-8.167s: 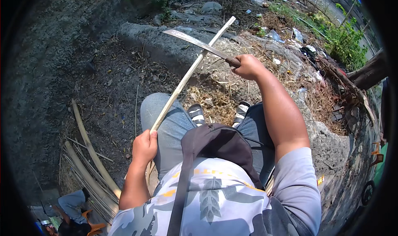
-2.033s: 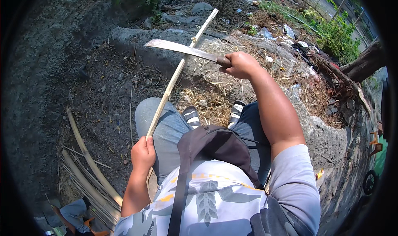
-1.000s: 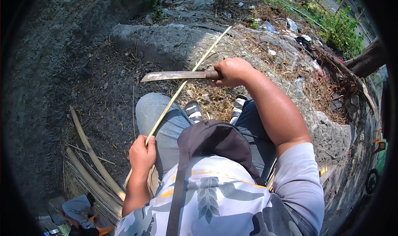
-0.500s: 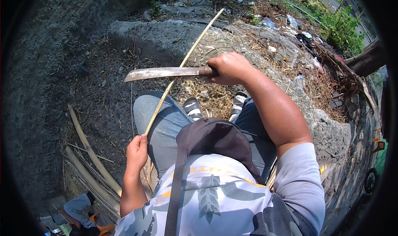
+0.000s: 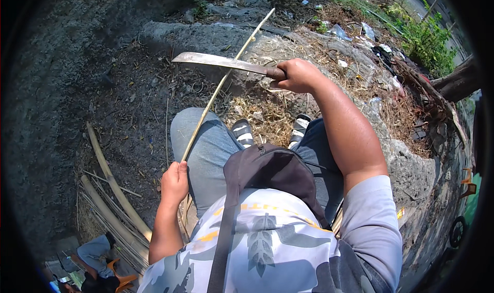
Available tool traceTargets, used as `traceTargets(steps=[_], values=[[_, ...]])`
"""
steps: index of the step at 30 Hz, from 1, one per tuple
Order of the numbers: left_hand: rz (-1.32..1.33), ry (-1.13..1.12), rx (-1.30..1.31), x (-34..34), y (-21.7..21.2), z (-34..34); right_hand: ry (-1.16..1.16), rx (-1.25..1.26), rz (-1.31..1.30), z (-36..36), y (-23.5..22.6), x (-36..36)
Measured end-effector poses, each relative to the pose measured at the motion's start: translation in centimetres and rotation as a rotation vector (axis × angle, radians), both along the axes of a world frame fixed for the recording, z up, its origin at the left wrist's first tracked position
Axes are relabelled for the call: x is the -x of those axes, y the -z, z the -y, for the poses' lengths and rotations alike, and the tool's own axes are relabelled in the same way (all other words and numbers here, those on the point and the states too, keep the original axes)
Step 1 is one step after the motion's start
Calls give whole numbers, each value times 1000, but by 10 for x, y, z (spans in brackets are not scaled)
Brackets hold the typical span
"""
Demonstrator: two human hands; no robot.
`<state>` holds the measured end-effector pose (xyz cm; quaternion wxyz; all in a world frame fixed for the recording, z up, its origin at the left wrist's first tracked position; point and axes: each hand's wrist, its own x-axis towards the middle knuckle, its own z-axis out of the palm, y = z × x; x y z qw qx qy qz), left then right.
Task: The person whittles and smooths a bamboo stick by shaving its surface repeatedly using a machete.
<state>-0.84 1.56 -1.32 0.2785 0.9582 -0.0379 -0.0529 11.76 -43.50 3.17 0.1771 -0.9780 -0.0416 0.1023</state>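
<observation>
My left hand (image 5: 175, 182) is closed around the near end of a long, thin bamboo strip (image 5: 208, 106), beside my left knee. The strip slants up and away to the right, past my knee. In my right hand (image 5: 297, 75) is the dark handle of a machete (image 5: 216, 61), held out in front of me with its blade pointing left. The blade lies across the upper part of the strip. A small curl of shaving seems to stick to the strip beyond the blade.
Bamboo poles and thin strips (image 5: 110, 177) lie at my left. Pale shavings (image 5: 262, 118) cover the ground around my sandals. Concrete slabs (image 5: 190, 40), litter and a log (image 5: 455, 79) are farther off. A seated person (image 5: 95, 257) is at the lower left.
My right hand and the machete have moved away from me and slightly right, farther along the strip. My left hand keeps its grip near my knee.
</observation>
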Motion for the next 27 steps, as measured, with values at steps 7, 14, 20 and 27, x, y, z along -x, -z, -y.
traceTargets(steps=[7, 14, 20, 27], values=[[-15, 15, -30, -3, 0, -1, -169, 20, 45, -25, -12, 12], [27, 33, 19, -4, 2, -3, 56, -60, -3, 22, 14, -18], [-20, 47, -53, -6, -2, -6, 123, -105, -30, 13, 21, -16], [-71, 95, 127, -12, 15, -24, -262, 36, 55, -35, -16, 12]])
